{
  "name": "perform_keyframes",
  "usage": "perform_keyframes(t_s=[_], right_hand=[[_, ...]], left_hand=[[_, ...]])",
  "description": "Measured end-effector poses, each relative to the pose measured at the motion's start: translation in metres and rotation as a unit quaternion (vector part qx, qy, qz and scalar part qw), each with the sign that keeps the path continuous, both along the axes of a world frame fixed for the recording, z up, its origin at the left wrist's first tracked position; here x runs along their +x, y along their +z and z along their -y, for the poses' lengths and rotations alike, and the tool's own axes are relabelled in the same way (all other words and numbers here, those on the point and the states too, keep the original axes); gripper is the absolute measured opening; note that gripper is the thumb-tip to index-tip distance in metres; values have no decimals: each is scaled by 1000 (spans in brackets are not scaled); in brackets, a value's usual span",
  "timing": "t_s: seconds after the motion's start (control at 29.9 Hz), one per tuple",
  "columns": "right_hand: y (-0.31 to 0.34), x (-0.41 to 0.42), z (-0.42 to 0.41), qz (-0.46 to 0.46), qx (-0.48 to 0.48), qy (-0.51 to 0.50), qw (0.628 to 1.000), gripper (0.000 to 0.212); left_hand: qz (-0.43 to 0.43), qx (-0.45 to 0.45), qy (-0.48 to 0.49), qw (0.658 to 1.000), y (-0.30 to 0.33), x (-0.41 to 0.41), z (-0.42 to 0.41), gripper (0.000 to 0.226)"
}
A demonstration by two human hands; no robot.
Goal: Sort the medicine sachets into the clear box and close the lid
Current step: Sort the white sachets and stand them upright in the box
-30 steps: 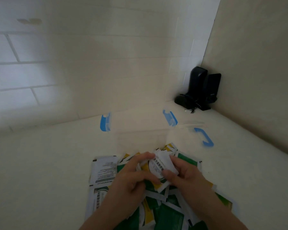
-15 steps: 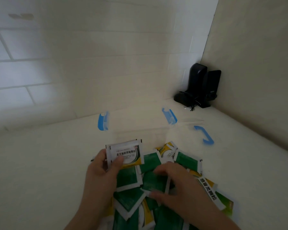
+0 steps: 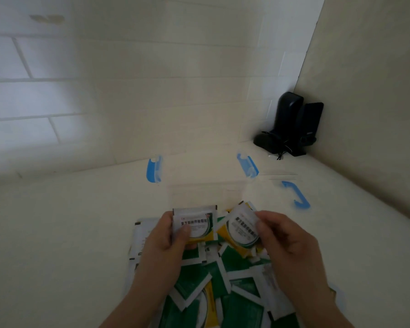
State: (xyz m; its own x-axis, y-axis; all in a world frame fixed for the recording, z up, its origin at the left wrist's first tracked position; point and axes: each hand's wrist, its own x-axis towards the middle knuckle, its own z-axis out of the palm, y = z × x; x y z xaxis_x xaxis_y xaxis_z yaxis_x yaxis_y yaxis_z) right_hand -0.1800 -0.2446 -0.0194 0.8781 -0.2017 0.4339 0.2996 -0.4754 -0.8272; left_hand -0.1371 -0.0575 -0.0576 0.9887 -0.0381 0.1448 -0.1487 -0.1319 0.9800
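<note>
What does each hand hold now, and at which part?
Left hand pinches a white-yellow sachet at its left edge; right hand pinches another sachet at its right edge.

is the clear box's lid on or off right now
Off, it seems: the clear box looks open-topped, and a separate blue-clipped lid appears to lie beside it.

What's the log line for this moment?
left hand: holds sachet | right hand: holds second sachet | clear box: open

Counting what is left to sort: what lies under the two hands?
A pile of green, yellow and white sachets on the table. Each hand, left and right, pinches one. Sachets beneath the wrists are hidden.
</note>
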Motion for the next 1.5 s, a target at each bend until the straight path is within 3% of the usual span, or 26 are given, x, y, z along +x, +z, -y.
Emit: perform_keyframes(t_s=[0.1,0.27,0.37,0.43,0.53,0.67,0.87,1.07,1.17,1.24,1.27,1.37,1.44,1.5], right_hand=[[-6,1,-7,-31,-16,41,999,39],[-15,5,-12,19,-127,-12,992,45],[-17,5,-18,29,-149,0,988,37],[-16,5,-21,8,-103,19,994,29],[-17,7,-14,-28,-99,4,995,28],[-21,10,-14,-58,-266,68,960,31],[-25,18,-36,-67,-409,159,896,54],[-14,28,-51,27,-548,182,816,24],[-6,22,-44,58,-415,140,897,16],[4,19,-35,45,-220,87,971,15],[8,19,-30,32,-124,67,989,14],[12,22,-17,-20,23,69,997,20],[13,22,-14,-63,43,106,991,31],[11,19,-13,-77,-8,141,987,45]], left_hand=[[-2,17,-65,998,-1,-3,4,22],[-10,-49,-127,991,5,-9,12,26],[28,30,-135,990,3,-11,12,25],[39,55,-102,993,2,-8,10,15],[4,-34,-3,999,4,0,1,23],[-25,-173,67,982,7,9,-7,25],[-28,-195,80,977,4,10,-5,27],[-23,-145,104,984,-1,11,-5,21],[-43,-165,99,980,-1,11,-6,23],[-50,-171,73,981,-1,11,-6,25],[-48,-172,54,982,-2,10,-5,26],[-37,-147,2,988,-1,6,1,29],[-35,-120,-26,992,0,4,4,30],[-38,-88,-47,994,-1,3,6,31]])
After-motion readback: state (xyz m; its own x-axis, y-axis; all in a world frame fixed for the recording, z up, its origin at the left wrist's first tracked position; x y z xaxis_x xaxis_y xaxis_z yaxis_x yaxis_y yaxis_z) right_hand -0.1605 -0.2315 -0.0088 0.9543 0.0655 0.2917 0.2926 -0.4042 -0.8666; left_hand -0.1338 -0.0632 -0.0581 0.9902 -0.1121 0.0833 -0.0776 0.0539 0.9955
